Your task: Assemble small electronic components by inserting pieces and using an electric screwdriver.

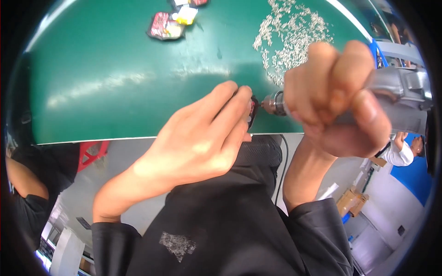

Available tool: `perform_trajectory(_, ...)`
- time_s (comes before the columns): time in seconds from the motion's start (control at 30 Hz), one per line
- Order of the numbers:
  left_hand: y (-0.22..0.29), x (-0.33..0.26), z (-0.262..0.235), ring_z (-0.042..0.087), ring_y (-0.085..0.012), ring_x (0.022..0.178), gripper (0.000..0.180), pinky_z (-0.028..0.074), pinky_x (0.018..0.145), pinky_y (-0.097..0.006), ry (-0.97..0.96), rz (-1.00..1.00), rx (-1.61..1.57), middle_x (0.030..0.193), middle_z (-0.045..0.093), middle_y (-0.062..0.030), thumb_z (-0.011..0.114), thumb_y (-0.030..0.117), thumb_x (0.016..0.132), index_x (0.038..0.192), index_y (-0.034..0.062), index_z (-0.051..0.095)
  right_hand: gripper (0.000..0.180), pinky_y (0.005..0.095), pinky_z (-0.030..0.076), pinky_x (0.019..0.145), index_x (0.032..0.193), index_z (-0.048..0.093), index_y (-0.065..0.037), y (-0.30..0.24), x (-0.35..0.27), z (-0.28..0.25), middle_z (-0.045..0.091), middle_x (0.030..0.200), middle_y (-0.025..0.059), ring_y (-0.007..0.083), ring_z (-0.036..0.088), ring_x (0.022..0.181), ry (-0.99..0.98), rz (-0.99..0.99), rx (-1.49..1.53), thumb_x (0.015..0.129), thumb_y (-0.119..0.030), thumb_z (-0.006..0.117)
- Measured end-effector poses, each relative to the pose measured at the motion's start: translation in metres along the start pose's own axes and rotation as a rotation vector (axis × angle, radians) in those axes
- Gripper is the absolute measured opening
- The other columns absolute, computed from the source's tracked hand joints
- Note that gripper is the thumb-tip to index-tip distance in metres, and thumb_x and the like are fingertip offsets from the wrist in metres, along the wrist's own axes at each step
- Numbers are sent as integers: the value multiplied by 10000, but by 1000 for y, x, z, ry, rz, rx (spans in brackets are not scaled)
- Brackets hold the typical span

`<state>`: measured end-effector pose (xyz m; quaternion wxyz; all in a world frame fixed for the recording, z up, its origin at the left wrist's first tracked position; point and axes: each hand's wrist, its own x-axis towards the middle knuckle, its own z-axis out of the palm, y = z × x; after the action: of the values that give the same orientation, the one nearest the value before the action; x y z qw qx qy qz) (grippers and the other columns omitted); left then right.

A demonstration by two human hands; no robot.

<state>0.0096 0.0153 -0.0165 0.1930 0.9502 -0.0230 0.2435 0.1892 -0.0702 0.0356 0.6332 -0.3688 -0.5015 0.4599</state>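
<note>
My left hand [200, 131] is by the table's near edge, its fingers closed round a small black and red part [253, 112]. Most of that part is hidden under the fingers. My right hand [336, 99] grips a grey power screwdriver [407, 87], held almost level with its body out to the right. The screwdriver's metal nose [276, 103] points left, and its tip is at the side of the part. I cannot tell whether the tip touches it. The right hand is slightly blurred.
Many small silvery screws [294, 34] lie scattered on the green table [106, 101] beyond my right hand. Several red, black and yellow items [166, 25] sit at the far side. Another person's arm [27, 177] shows at the left, near a red stool [92, 152]. Cardboard boxes [351, 201] stand at the lower right.
</note>
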Motion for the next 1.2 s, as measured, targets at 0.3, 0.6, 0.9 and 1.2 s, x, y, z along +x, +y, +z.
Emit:
perform_trajectory(0.3, -16, -24, -42, 569, -326, 1030, 394, 498, 844, -392, -54, -322, 185, 1099, 607, -175, 727, 86, 698, 1045, -44, 594, 148, 268, 377, 476, 866, 456, -57, -14, -52, -35, 390, 624, 19, 102, 363, 425, 287, -349, 354, 883, -205, 463)
perform_trajectory(0.6, -48, 24, -58, 569, -300, 1062, 326, 461, 894, -390, 116, -396, 481, 1164, 585, -139, 679, 14, 785, 1105, 20, 620, 139, 270, 352, 482, 846, 436, -61, 7, -97, -42, 377, 619, 16, 103, 341, 442, 873, -484, 596, 905, -184, 463)
perform_trajectory(0.9, -76, 127, 11, 605, -285, 902, 176, 494, 770, -375, -3, -198, 240, 964, 620, -104, 681, 25, 776, 947, -3, 656, 123, 277, 371, 474, 847, 437, -71, 16, -106, -44, 388, 614, 13, 101, 348, 425, 843, -442, 761, 895, -182, 464)
perform_trajectory(1.2, -84, 144, 23, 578, -264, 824, 71, 505, 693, -379, -49, -49, 381, 876, 582, -99, 627, -10, 770, 838, -28, 634, 118, 290, 387, 489, 855, 445, -68, 17, -109, -50, 400, 617, 25, 111, 377, 426, 775, -463, 794, 891, -179, 427)
